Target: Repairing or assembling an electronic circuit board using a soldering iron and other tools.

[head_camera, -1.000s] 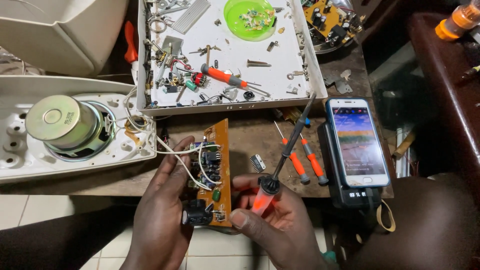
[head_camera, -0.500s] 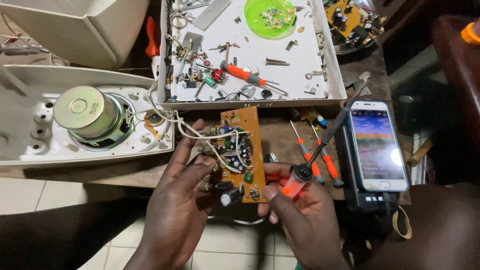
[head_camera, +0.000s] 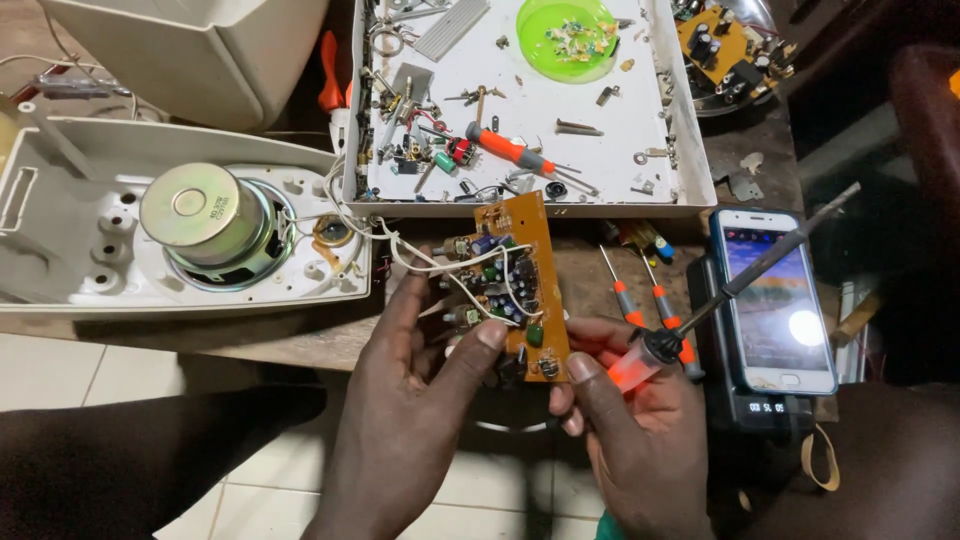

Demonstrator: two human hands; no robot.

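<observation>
Speaker housing (head_camera: 70, 250), white and lying open at nine o'clock, is exposing its round driver (head_camera: 205, 215), whose wires (head_camera: 400, 250) are trailing to the circuit board (head_camera: 520, 285) at centre. At twelve o'clock a white parts tray (head_camera: 620, 100) is keeping screws and a green dish (head_camera: 567, 35) within reach. Left hand (head_camera: 420, 400) is curling around the board's edge, thumb pressing its face, tilting it up for viewing. Right hand (head_camera: 630, 420) is closing on a soldering iron (head_camera: 700, 310), tip angled away toward two o'clock, over a phone (head_camera: 775, 300).
</observation>
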